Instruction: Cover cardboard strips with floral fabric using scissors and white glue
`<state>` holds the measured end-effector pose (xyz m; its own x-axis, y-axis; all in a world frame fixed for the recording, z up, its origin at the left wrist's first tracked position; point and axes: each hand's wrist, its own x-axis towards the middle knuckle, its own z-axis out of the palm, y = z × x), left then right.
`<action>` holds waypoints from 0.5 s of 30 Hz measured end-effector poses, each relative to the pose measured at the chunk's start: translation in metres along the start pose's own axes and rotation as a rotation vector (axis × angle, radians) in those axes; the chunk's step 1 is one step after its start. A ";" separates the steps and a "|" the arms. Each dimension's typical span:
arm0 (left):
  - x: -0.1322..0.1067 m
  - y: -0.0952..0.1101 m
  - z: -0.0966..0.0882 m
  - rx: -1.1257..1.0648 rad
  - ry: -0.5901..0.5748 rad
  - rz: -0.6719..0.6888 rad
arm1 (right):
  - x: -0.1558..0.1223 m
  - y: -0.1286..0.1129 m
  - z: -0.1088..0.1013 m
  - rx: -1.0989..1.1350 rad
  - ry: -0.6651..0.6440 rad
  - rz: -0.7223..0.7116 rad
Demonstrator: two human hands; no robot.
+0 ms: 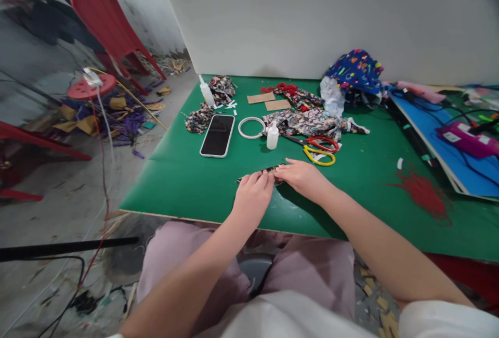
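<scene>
Patterned fabric (269, 169) lies on the green tabletop (175, 182), left of the scissors (306, 143) and on their near side. Left hand (254, 196), fingers bent, and right hand (303, 176), fingers nearly straight, rest on it; any pinch cannot be confirmed.

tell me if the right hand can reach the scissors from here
Probably yes: the scissors lie just beyond the right hand, and nothing seems to stand between them.

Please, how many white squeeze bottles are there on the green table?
2. One bottle stands beside the white ring; the other bottle is near the far-left corner of the table. More might be hidden under the patterned cloth.
</scene>
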<state>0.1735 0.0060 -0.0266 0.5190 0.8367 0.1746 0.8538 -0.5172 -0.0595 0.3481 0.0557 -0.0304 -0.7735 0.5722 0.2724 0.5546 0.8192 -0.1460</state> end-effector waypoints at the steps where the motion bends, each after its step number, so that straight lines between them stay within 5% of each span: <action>1: 0.000 0.001 -0.001 -0.005 -0.001 -0.009 | 0.000 0.000 -0.001 -0.001 0.010 0.003; 10: -0.022 -0.019 -0.006 -0.177 0.138 -0.176 | 0.000 0.012 -0.007 0.089 0.276 0.174; 15: -0.033 -0.045 -0.007 -0.150 0.065 -0.168 | 0.006 0.004 -0.001 0.132 0.132 0.071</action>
<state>0.1173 0.0007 -0.0226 0.3619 0.9026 0.2329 0.9100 -0.3963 0.1221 0.3462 0.0624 -0.0285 -0.6822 0.6255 0.3786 0.5541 0.7801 -0.2905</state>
